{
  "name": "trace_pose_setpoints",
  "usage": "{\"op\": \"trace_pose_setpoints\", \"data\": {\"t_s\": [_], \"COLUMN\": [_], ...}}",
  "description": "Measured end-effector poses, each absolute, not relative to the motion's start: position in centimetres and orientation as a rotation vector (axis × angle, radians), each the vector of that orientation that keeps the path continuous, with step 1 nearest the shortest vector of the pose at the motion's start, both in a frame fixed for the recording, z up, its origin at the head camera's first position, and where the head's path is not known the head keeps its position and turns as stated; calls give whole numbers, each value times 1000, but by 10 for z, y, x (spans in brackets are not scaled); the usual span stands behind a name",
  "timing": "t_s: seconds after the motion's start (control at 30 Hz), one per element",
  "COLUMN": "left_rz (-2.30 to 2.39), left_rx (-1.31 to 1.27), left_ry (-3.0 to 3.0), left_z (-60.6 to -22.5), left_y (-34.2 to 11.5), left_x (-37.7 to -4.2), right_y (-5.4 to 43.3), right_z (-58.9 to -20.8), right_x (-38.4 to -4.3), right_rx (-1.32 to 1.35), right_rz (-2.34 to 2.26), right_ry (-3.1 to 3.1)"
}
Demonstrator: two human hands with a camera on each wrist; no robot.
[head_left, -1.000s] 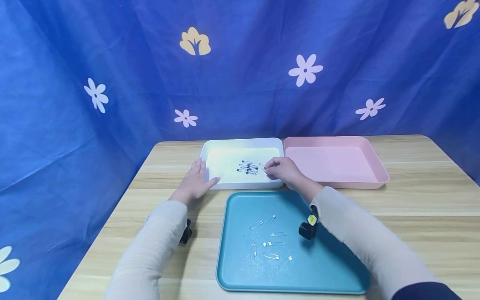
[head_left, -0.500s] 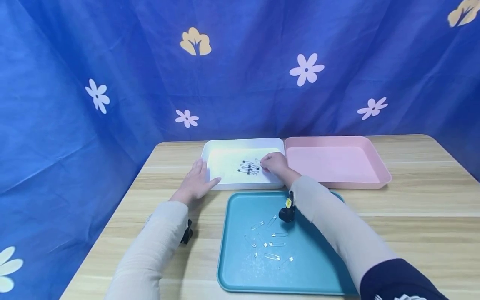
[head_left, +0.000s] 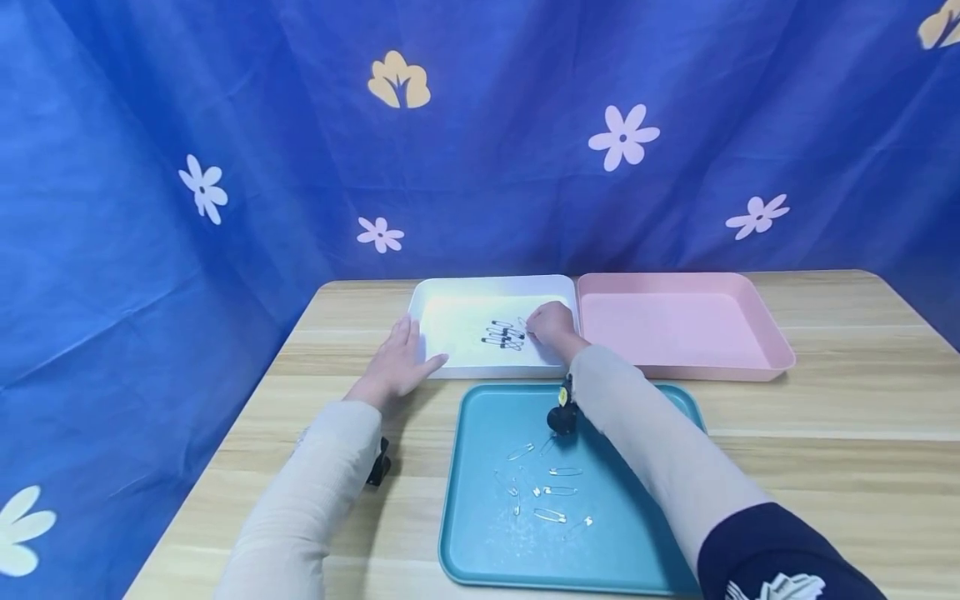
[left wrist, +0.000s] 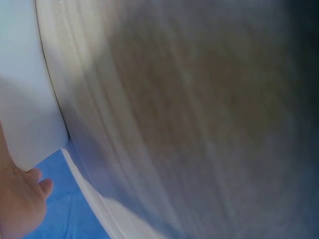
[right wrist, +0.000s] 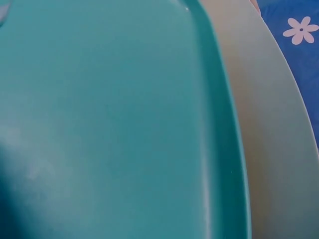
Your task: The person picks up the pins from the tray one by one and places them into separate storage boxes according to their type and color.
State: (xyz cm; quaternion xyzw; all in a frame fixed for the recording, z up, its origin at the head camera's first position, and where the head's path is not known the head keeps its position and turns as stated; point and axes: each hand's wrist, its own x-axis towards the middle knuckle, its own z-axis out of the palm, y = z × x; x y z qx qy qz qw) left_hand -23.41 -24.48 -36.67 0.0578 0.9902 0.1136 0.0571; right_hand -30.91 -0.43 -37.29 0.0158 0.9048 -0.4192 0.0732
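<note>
My right hand [head_left: 552, 323] is over the right part of the white tray [head_left: 457, 358], fingers curled, with a silver safety pin [head_left: 522, 324] at its fingertips. Just left of it lies a cluster of black safety pins [head_left: 504, 335] on the tray floor. My left hand [head_left: 397, 360] rests at the tray's left edge with fingers straight and thumb spread along the near side; the left wrist view catches part of this hand [left wrist: 22, 201] against the tray's wall. Several silver safety pins [head_left: 551, 516] lie scattered on the teal tray [head_left: 480, 558] below my right forearm.
A pink tray [head_left: 675, 325] stands beside the white one, at its right. All three trays are on a wooden table [head_left: 847, 417], with a blue flowered curtain [head_left: 487, 150] behind. Black wrist cameras [head_left: 562, 419] hang below both sleeves.
My right hand has shifted a little leftward and farther back over the white tray, its silver pin with it. The left hand has stayed in place. The head view has turned slightly left.
</note>
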Motion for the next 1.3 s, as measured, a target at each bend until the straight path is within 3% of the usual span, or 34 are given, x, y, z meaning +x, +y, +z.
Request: {"op": "trace_pose_setpoints", "data": {"t_s": [0.53, 1.3], "left_rz": [330, 345], "left_rx": [203, 190], "left_ry": [3002, 2999], "left_z": [-365, -367], "left_y": [-238, -246], "left_x": [-234, -238], "right_y": [0, 15], "right_z": [-376, -360], "right_x": [-311, -282], "right_rx": [0, -178], "right_rz": [-1271, -1518], "right_ry": [2657, 2423]}}
